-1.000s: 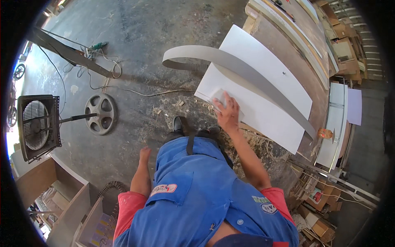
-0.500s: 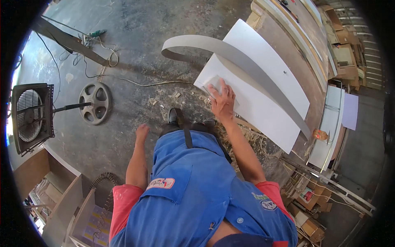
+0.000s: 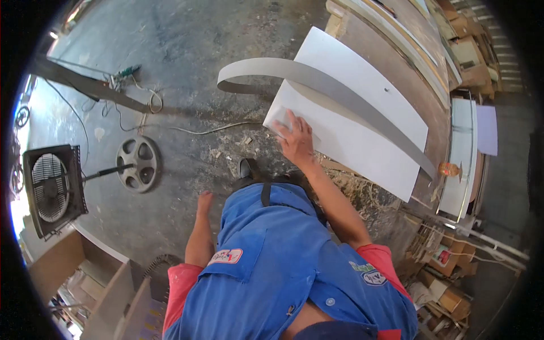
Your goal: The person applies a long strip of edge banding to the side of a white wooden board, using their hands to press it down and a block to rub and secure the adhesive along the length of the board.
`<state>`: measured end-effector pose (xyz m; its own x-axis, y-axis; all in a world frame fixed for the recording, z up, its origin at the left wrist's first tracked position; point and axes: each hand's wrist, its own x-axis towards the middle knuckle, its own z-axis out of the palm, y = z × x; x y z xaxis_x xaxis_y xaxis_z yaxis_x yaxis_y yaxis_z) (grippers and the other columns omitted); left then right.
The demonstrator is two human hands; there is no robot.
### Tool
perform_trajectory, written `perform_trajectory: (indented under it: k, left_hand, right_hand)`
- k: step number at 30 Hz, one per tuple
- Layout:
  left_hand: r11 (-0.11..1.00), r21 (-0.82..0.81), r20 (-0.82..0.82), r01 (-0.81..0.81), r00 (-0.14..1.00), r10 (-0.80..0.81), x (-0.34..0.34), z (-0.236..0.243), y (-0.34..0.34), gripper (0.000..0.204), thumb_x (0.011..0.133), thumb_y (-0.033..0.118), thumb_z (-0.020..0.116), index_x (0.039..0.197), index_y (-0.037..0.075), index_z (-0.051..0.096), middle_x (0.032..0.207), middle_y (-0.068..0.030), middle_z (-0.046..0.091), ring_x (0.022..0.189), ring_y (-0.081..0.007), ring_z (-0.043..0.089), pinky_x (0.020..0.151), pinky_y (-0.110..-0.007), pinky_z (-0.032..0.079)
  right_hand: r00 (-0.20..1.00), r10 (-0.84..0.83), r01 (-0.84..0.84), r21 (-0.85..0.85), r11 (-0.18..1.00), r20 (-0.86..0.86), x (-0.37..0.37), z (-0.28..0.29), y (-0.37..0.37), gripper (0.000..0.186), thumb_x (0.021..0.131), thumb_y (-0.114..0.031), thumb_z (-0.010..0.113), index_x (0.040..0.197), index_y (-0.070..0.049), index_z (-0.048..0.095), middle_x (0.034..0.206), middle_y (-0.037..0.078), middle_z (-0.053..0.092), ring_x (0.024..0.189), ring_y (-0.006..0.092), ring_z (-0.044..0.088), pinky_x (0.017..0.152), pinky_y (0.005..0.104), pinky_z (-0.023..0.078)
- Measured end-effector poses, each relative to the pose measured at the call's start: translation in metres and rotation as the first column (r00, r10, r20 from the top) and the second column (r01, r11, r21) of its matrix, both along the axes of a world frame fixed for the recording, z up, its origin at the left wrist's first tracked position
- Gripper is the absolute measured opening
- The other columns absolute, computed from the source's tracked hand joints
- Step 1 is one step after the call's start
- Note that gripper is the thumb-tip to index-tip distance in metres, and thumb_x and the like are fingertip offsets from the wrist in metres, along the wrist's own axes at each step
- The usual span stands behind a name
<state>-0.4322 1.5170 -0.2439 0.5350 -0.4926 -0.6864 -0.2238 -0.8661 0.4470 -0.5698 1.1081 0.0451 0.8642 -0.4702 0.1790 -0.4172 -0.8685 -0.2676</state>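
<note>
My right hand (image 3: 297, 143) rests near the left end of a long white panel (image 3: 357, 147). Its fingers and thumb are bent over a pale, flat, block-like pad (image 3: 278, 117), partly covered by the hand. The pad's exact kind cannot be made out. A grey strip (image 3: 334, 85) curves over the panel and bends back in a loop at its left end. Behind it lies a second white sheet (image 3: 362, 73). My left hand (image 3: 205, 199) hangs low beside my body, away from the panels, its fingers mostly hidden.
A brown worktop (image 3: 391, 68) carries the panels and long boards. On its right side sits a small orange-brown roll (image 3: 449, 169). To the left are a standing fan (image 3: 51, 190) with a round base (image 3: 137, 163), a cable (image 3: 209, 131) across the floor, and an open wooden cabinet (image 3: 96, 272).
My right hand has slid slightly with the pad toward the panel's left end. The view has turned a little, shifting the fan and cabinet in the picture. My left hand still hangs down.
</note>
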Motion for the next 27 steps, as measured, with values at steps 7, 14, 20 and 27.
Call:
perform_trajectory:
  k: [7, 14, 20, 27]
  left_hand:
    - [0.798, -0.592, 0.137, -0.117, 0.960, 0.243, 0.029, 0.148, -0.177, 0.060, 0.085, 0.015, 0.062, 0.139, -0.002, 0.043, 0.134, -0.0239, 0.053, 0.124, -0.0381, 0.051, 0.105, -0.038, 0.040]
    - [0.525, -0.537, 0.590, 0.660, 0.739, -0.326, -0.023, 0.269, -0.340, 0.090, 0.079, 0.023, 0.070, 0.151, 0.005, 0.020, 0.157, -0.0209, 0.019, 0.146, -0.0391, 0.012, 0.115, -0.058, 0.013]
    - [0.582, -0.165, 0.661, 0.796, 0.527, -0.534, -0.069, 0.267, -0.360, 0.099, 0.074, 0.033, 0.072, 0.151, 0.001, 0.018, 0.158, -0.0228, 0.008, 0.147, -0.0378, 0.005, 0.117, -0.055, 0.009]
    - [0.663, -0.096, 0.717, 0.743, 0.513, -0.472, -0.083, 0.257, -0.363, 0.106, 0.068, 0.023, 0.072, 0.153, 0.007, 0.011, 0.160, -0.0201, 0.005, 0.148, -0.0362, 0.006, 0.116, -0.056, 0.012]
  right_hand:
    - [0.960, -0.279, 0.279, -0.005, 0.960, -0.026, -0.134, 0.008, -0.007, 0.051, 0.077, -0.017, 0.072, 0.126, -0.023, 0.061, 0.143, 0.022, 0.040, 0.122, 0.0427, 0.045, 0.099, 0.0543, 0.037]
    - [0.735, -0.655, 0.671, -0.045, 0.740, 0.178, -0.187, -0.023, -0.022, 0.051, 0.078, -0.019, 0.069, 0.129, -0.021, 0.059, 0.135, 0.028, 0.047, 0.118, 0.0465, 0.048, 0.098, 0.0567, 0.039]
    - [0.768, -0.640, 0.640, 0.017, 0.769, 0.018, -0.218, -0.009, -0.004, 0.054, 0.081, -0.023, 0.068, 0.133, -0.023, 0.055, 0.140, 0.028, 0.041, 0.119, 0.0490, 0.047, 0.100, 0.0569, 0.037]
    - [0.296, -0.955, 0.942, -0.162, 0.294, -0.013, -0.406, -0.027, -0.072, 0.049, 0.088, -0.025, 0.062, 0.136, -0.026, 0.052, 0.144, 0.021, 0.037, 0.121, 0.0435, 0.043, 0.096, 0.0569, 0.038]
